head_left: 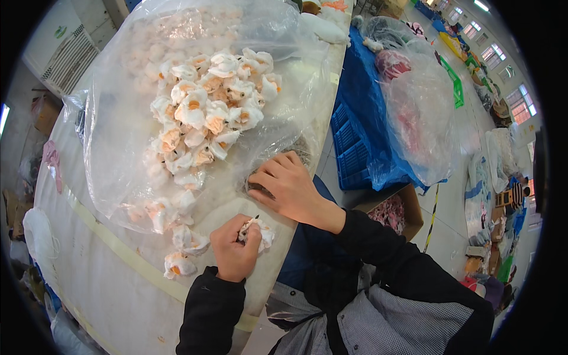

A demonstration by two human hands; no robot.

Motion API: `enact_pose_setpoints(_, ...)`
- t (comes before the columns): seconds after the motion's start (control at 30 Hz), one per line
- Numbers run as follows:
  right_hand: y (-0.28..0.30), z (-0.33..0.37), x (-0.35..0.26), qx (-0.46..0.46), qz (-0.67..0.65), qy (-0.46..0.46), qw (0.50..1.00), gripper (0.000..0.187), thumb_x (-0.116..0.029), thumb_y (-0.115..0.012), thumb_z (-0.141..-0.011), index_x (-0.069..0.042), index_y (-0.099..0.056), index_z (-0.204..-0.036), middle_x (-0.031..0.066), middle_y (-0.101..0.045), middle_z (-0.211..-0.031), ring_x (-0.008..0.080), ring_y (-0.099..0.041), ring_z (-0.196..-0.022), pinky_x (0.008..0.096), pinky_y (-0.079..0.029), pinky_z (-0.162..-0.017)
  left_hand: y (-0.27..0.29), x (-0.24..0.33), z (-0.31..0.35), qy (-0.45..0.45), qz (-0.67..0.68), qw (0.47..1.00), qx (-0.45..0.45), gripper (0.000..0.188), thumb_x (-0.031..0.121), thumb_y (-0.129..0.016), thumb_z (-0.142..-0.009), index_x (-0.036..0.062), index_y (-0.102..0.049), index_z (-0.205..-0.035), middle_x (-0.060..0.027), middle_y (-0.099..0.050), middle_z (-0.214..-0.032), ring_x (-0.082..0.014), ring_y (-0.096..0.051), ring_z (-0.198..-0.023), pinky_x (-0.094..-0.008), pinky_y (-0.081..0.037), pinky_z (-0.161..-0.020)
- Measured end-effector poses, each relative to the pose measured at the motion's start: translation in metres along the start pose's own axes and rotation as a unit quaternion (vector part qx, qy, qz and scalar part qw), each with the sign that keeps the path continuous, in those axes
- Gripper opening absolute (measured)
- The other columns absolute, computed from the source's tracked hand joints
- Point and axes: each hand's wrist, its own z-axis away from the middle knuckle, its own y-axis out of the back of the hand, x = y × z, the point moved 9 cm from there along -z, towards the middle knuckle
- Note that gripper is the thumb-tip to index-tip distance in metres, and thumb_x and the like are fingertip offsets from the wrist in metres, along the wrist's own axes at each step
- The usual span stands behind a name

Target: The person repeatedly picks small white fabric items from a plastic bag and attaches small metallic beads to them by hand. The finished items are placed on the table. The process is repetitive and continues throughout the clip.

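Observation:
My left hand [235, 245] is closed around a small white plush piece [266, 234], its thumb pressed on a dark spot. To its upper right, my right hand [293, 192] rests at a crumpled clear bag of small dark bits [303, 148]. Its fingers are bent but apart, and I cannot make out anything between them. A heap of similar white plush pieces [204, 109], with orange patches and dark specks, lies in and on a large clear plastic bag [109, 171]. Two loose ones, including a plush piece with an orange patch [179, 265], lie left of my left hand.
The pale covered table [118, 278] has its edge close to my body. Right of it stand a blue crate [349, 148] under blue sheeting with a filled clear bag [414, 112], and a cardboard box of pink scraps [390, 213]. A white bundle [40, 234] sits at the left edge.

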Motion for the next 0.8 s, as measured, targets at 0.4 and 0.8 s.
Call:
enact_pose_setpoints(0.4,-0.0071,0.0007,-0.0032,0.000,-0.006,-0.002,1.000,0.017,-0.017,-0.081,-0.085,-0.011,-0.072,-0.099,0.0028,-0.067,-0.097,0.0250,-0.061,-0.096,0.0393,-0.044,-0.090,-0.0015,-0.0016,0.0001,0.005,0.006,1.000,-0.005,0.010,0.006,-0.066,-0.091,-0.0028,-0.067,-0.085,-0.0085,-0.059,-0.065,-0.0110,-0.051,-0.056,-0.0295,-0.043,-0.053)
enact_pose_setpoints(0.8,-0.0107,0.0021,-0.0018,0.008,-0.030,-0.023,0.999,0.013,-0.019,-0.077,-0.088,-0.013,-0.072,-0.099,0.0032,-0.064,-0.096,0.0254,-0.058,-0.096,0.0397,-0.042,-0.088,-0.0013,0.0013,-0.0001,0.001,-0.001,1.000,-0.005,0.011,0.006,-0.066,-0.091,-0.0028,-0.067,-0.085,-0.0086,-0.059,-0.065,-0.0111,-0.052,-0.057,-0.0297,-0.043,-0.054)
